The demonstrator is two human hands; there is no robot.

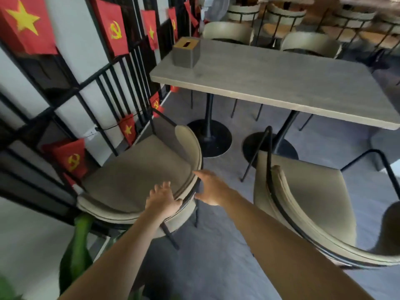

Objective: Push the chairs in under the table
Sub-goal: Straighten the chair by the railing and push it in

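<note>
A beige cushioned chair [138,169] with a curved backrest and black metal legs stands pulled out left of the grey table [281,83], close to the wall. My left hand [162,199] rests on the backrest's rim, thumb hooked over the black frame. My right hand [211,187] touches the right end of the same backrest, fingers spread. A second matching chair [313,202] stands pulled out at the right, turned toward the table.
A grey tissue box [186,53] sits on the table's far left corner. Two black pedestal bases [210,137] stand under the table. Black railing with red flags [112,27] lines the left wall. More chairs [309,43] stand beyond; a green plant [80,245] is lower left.
</note>
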